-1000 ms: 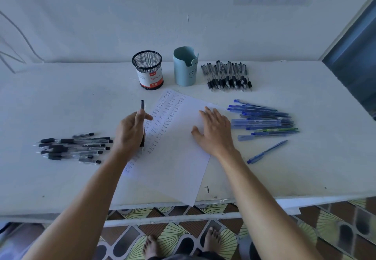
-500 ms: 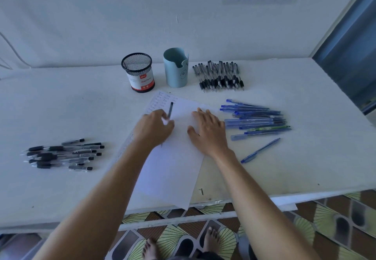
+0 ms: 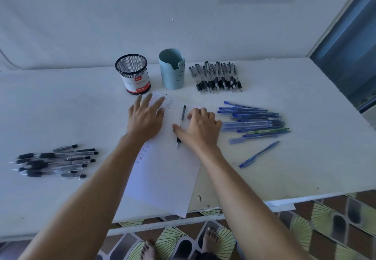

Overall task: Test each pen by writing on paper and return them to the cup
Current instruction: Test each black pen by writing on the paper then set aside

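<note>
Head view: black pen (image 3: 183, 114) lies on paper (image 3: 162, 178) at frame centre, tip toward me. My right hand (image 3: 200, 129) beside it, fingers curled, thumb across barrel; cannot tell if I grip it. My left hand (image 3: 144, 121) flat on paper, fingers spread, holding nothing. Mesh cup (image 3: 133, 74) and blue cup (image 3: 172, 70) upright just beyond paper. Black pens (image 3: 217, 78) right of cups, blue pens (image 3: 254, 121) at right, more black pens at left (image 3: 55, 161), all on desk (image 3: 305, 168).

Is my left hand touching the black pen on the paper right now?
Apart. The head view shows a strip of bare paper between the left hand and the black pen.
</note>
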A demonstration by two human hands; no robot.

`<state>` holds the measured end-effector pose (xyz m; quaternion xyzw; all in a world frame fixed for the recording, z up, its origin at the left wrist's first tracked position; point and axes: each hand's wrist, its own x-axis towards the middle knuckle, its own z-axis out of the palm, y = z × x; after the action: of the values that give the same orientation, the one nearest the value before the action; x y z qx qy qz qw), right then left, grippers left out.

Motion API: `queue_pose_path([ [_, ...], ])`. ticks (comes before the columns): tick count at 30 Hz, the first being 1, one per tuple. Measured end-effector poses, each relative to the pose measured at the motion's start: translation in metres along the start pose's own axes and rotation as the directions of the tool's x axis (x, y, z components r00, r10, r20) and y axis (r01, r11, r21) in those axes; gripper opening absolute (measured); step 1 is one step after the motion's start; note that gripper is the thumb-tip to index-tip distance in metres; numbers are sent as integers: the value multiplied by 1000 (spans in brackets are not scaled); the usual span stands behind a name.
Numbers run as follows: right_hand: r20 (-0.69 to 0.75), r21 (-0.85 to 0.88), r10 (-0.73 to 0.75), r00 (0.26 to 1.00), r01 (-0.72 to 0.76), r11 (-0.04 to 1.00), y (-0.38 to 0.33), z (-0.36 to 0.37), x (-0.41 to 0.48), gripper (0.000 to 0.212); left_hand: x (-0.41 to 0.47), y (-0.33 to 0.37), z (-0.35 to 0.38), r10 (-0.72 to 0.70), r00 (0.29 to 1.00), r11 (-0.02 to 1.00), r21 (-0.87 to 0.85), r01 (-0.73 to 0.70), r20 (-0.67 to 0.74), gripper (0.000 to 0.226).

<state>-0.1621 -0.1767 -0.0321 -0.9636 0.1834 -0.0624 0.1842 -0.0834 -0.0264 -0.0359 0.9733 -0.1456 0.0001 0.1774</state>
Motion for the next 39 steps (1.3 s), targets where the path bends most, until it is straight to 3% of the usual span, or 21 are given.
queue_pose_path([
  [3, -11, -13, 48, 999, -48, 999, -6, -1, 3, 37, -2, -6, 7, 13, 996, 996, 86, -21, 92, 52],
  [7, -80, 107, 111, 991, -103, 989, -2, -6, 9, 20, -1, -8, 9, 22, 998, 995, 98, -27, 51, 53],
  [12, -127, 457, 173, 977, -97, 884, 13, -18, 31, 13, -1, -9, 11, 29, 999, 994, 107, -33, 36, 52],
  [17, -174, 551, 168, 970, -46, 833, 17, -37, 76, 20, -1, -8, 11, 37, 999, 993, 109, -40, 24, 51],
  [21, -187, 391, 102, 977, -21, 920, 7, -47, 119, 42, -2, -9, 11, 32, 999, 994, 106, -35, 26, 59],
  [25, -167, 238, 68, 984, -26, 971, 5, -36, 156, 17, -1, -9, 10, 31, 999, 994, 102, -34, 26, 62],
  [28, -154, 173, 66, 986, -39, 984, 4, -30, 163, 26, -1, -9, 10, 28, 999, 994, 102, -31, 36, 62],
  [34, -150, 151, 73, 986, -50, 987, 4, -26, 160, 23, -2, -8, 7, 37, 999, 995, 91, -39, 29, 62],
  [39, -198, 173, -13, 980, 48, 984, -3, -27, 137, 28, -1, -10, 7, 34, 999, 997, 72, -37, 39, 55],
])
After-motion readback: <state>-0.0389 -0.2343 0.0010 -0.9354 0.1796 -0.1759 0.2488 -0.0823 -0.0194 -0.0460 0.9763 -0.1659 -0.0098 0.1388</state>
